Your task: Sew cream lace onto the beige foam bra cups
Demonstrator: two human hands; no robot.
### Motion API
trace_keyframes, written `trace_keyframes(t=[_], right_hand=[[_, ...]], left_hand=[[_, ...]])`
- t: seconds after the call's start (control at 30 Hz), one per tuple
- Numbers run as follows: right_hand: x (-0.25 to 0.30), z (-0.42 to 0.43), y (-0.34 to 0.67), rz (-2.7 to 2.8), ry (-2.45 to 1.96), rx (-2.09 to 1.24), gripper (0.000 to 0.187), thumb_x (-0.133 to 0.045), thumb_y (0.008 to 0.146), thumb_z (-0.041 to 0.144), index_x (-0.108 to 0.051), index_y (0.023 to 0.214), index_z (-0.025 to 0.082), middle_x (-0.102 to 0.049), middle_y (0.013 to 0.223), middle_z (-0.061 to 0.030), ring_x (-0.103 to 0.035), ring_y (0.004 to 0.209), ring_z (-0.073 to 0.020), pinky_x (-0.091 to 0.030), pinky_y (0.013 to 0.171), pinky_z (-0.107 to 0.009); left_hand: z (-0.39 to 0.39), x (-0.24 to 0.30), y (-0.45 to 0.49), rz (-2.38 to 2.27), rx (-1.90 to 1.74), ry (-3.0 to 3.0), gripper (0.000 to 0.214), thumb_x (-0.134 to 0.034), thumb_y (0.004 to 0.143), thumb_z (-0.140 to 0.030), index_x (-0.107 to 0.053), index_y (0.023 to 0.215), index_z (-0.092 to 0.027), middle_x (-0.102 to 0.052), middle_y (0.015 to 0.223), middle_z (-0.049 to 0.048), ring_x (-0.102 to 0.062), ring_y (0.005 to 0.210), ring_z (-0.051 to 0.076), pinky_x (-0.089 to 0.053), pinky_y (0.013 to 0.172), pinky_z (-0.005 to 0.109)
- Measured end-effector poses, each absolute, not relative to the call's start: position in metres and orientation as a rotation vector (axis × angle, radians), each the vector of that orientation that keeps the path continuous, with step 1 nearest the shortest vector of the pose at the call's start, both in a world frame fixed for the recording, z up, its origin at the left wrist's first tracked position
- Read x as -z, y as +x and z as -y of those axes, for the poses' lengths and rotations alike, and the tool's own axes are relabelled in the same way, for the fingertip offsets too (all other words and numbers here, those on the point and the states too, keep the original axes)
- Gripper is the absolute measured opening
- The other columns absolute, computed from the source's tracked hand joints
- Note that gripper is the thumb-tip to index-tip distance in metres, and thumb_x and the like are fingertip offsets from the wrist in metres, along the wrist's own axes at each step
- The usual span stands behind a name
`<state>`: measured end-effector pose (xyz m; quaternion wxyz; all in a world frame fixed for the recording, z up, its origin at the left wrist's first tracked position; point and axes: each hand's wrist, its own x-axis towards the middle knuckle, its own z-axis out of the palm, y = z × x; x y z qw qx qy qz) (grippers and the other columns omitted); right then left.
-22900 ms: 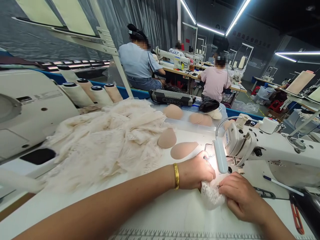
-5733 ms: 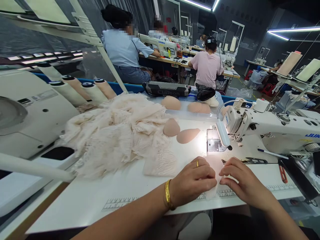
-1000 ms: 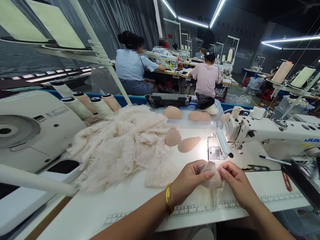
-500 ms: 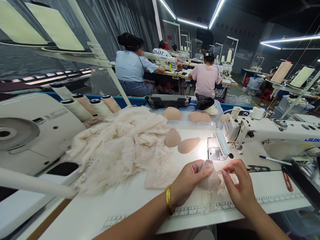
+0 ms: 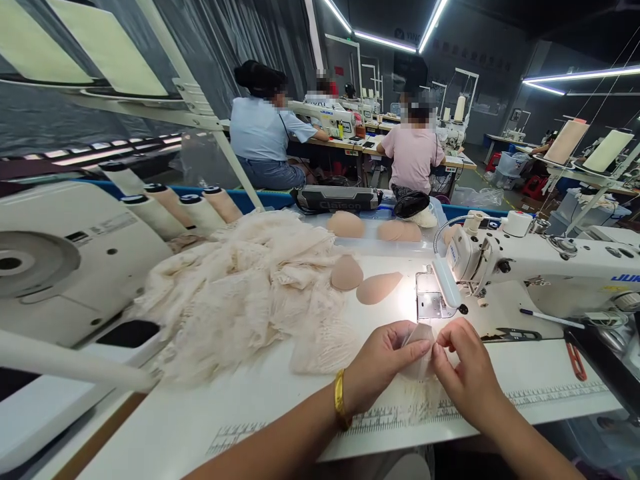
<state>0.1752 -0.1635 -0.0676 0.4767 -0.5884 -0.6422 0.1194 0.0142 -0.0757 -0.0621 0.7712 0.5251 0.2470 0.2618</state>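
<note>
My left hand [image 5: 387,363] is closed on a beige bra cup [image 5: 421,333] with sheer fabric over it, thumb on the near face. Beside it, my right hand [image 5: 467,373] pinches the right edge of the sheer fabric between thumb and fingertips. Cream lace [image 5: 420,399] hangs below the cup, over the ruler markings at the table edge. Just beyond the hands stands a sewing machine [image 5: 530,267], its lit needle plate [image 5: 430,305] close to the cup. Two loose beige cups, a rounded one [image 5: 347,273] and a pointed one [image 5: 379,288], lie to the left of the plate.
A heap of cream lace fabric [image 5: 240,287] covers the left of the table [image 5: 260,407]. Thread snips [image 5: 517,335], a pen [image 5: 550,318] and a red-orange tool [image 5: 576,361] lie at right. A clear tray [image 5: 370,247] holds more cups. Thread cones [image 5: 200,212] stand left. People sit sewing beyond.
My right hand has moved left and up against the cup, its fingertips closing on the fabric edge. The cup has turned slightly in my left hand and appears narrower.
</note>
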Motion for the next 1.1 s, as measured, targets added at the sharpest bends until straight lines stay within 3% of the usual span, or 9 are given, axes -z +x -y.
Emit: trace_keyframes(t=[0.2, 0.33, 0.47, 0.57, 0.7, 0.8, 0.9, 1.1], right_hand=[[0.077, 0.158, 0.171, 0.923, -1.155, -1.247, 0.027, -0.061, 0.089, 0.043, -0.049, 0.078, 0.022, -0.042, 0.068, 0.0041, -0.036, 0.06, -0.0133, -0.033, 0.054, -0.025], [0.074, 0.152, 0.169, 0.577, -0.901, -1.43, 0.029, -0.069, 0.082, 0.041, -0.05, 0.071, 0.021, -0.04, 0.068, 0.003, -0.035, 0.061, -0.013, -0.038, 0.055, -0.025], [0.073, 0.151, 0.179, 0.569, -0.861, -1.291, 0.031, -0.07, 0.084, 0.04, -0.05, 0.071, 0.021, -0.04, 0.074, 0.0028, -0.035, 0.065, -0.0126, -0.04, 0.063, -0.025], [0.076, 0.159, 0.188, 0.881, -1.084, -1.081, 0.027, -0.064, 0.093, 0.043, -0.054, 0.079, 0.022, -0.044, 0.077, 0.0016, -0.041, 0.07, -0.0151, -0.04, 0.066, -0.028], [0.068, 0.179, 0.186, 1.477, -1.276, -0.441, 0.005, -0.058, 0.099, 0.027, -0.061, 0.102, 0.025, -0.052, 0.096, -0.0032, -0.052, 0.091, -0.0211, -0.043, 0.079, -0.035], [0.058, 0.187, 0.18, 1.791, -1.315, -0.042, 0.015, -0.059, 0.096, 0.016, -0.062, 0.108, 0.025, -0.054, 0.096, -0.0038, -0.052, 0.089, -0.0216, -0.04, 0.079, -0.038], [0.056, 0.183, 0.178, 1.793, -1.392, 0.004, 0.01, -0.056, 0.098, 0.014, -0.059, 0.101, 0.023, -0.057, 0.092, -0.0038, -0.052, 0.085, -0.0213, -0.04, 0.077, -0.038], [0.06, 0.172, 0.181, 1.662, -1.425, -0.221, 0.009, -0.054, 0.1, 0.021, -0.057, 0.092, 0.023, -0.056, 0.089, -0.0022, -0.052, 0.084, -0.0194, -0.042, 0.074, -0.033]], left_hand=[[0.077, 0.065, 0.015, -0.563, -0.541, 1.14, 0.048, -0.085, 0.073, -0.055, -0.066, 0.083, -0.012, -0.059, 0.076, -0.0009, -0.05, 0.069, 0.011, -0.04, 0.064, 0.021], [0.077, 0.066, 0.015, -0.568, -0.54, 1.13, 0.049, -0.085, 0.072, -0.056, -0.064, 0.08, -0.013, -0.059, 0.074, -0.0013, -0.049, 0.066, 0.01, -0.04, 0.06, 0.02], [0.075, 0.067, 0.013, -0.602, -0.557, 1.064, 0.05, -0.087, 0.069, -0.055, -0.06, 0.077, -0.014, -0.057, 0.072, -0.0013, -0.047, 0.065, 0.01, -0.04, 0.059, 0.02], [0.075, 0.069, 0.013, -0.603, -0.548, 1.042, 0.051, -0.087, 0.069, -0.055, -0.061, 0.082, -0.013, -0.06, 0.076, 0.0007, -0.05, 0.068, 0.011, -0.042, 0.063, 0.022], [0.075, 0.071, 0.015, -0.626, -0.574, 1.099, 0.052, -0.086, 0.07, -0.056, -0.06, 0.081, -0.013, -0.058, 0.076, 0.0007, -0.048, 0.068, 0.011, -0.04, 0.062, 0.022], [0.076, 0.07, 0.016, -0.626, -0.585, 1.134, 0.051, -0.085, 0.071, -0.056, -0.058, 0.078, -0.013, -0.057, 0.075, 0.0001, -0.046, 0.068, 0.011, -0.039, 0.061, 0.022], [0.076, 0.068, 0.015, -0.63, -0.573, 1.162, 0.051, -0.083, 0.072, -0.057, -0.058, 0.079, -0.013, -0.056, 0.075, 0.0001, -0.046, 0.068, 0.012, -0.039, 0.062, 0.022], [0.078, 0.065, 0.013, -0.625, -0.576, 1.239, 0.049, -0.08, 0.074, -0.057, -0.056, 0.076, -0.014, -0.052, 0.072, -0.0017, -0.043, 0.066, 0.011, -0.036, 0.059, 0.021]])
